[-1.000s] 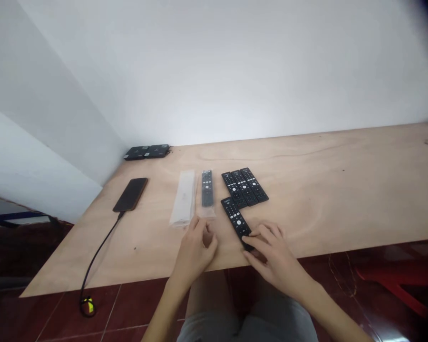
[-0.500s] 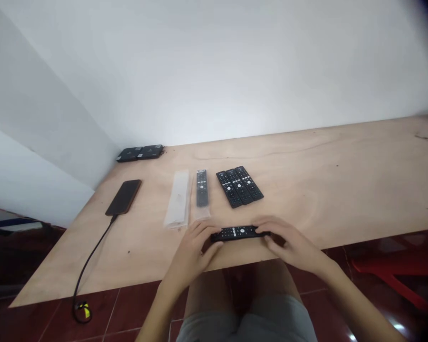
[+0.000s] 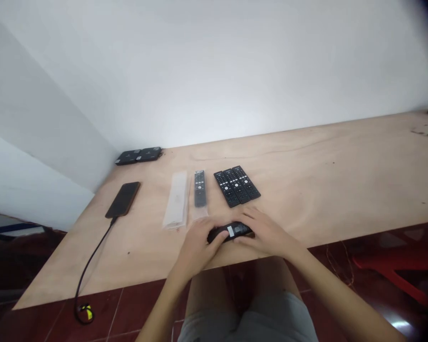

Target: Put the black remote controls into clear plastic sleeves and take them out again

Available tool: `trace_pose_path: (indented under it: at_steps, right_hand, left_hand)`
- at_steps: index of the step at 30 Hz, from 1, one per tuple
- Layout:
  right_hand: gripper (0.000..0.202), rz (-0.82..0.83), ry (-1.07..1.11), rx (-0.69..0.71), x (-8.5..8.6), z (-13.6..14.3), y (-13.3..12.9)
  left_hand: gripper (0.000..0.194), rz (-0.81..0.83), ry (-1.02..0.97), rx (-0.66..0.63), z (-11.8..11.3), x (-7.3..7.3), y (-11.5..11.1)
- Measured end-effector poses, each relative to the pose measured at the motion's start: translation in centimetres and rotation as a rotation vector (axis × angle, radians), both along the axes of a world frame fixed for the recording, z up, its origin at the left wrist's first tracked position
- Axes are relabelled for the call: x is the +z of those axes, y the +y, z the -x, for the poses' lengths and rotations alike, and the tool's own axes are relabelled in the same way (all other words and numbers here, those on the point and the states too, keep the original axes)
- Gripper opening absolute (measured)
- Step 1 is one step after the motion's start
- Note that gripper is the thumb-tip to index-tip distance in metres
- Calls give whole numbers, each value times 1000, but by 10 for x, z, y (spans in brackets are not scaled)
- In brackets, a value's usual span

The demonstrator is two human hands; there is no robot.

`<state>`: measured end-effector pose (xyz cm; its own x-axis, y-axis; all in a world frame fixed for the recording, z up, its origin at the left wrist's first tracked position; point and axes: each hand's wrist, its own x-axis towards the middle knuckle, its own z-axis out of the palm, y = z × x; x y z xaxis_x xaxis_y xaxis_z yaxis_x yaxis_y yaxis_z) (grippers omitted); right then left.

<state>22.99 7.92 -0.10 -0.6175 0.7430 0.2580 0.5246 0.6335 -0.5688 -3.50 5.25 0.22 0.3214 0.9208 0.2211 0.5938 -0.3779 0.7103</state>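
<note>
Near the table's front edge, a black remote control (image 3: pixel 231 231) lies crosswise between my hands, its back with a white label facing up. My left hand (image 3: pixel 201 242) is closed round its left end, thumb across the near side. Round the right end, my right hand (image 3: pixel 262 231) grips with its fingers on the far side and thumb on the near side; both ends of the remote are partly hidden. Just beyond, three black remotes (image 3: pixel 237 185) lie side by side, buttons up. Left of them is a remote in a clear plastic sleeve (image 3: pixel 200 190).
A stack of translucent plastic sleeves (image 3: pixel 176 199) lies left of the sleeved remote. Farther left is a dark phone (image 3: pixel 123 199) with a black cable (image 3: pixel 89 263) hanging over the edge. Two black boxes (image 3: pixel 139 155) sit by the wall. A red chair (image 3: pixel 388 270) stands at right.
The remote in my hands has turned over, from buttons up to its labelled back up. My right hand has moved left, closer to my left hand.
</note>
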Motion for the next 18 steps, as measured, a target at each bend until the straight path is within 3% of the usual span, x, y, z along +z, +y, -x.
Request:
trace_pose_path:
  at_steps: [4,18]
  right_hand:
    - [49,-13,-31,-7,-2,-3,-1]
    - [52,-30,-16,4,-8,-7,-2]
  left_hand:
    - [21,62,-46,-20,-4,3,4]
    - [24,224,-88,-126,18,10,16]
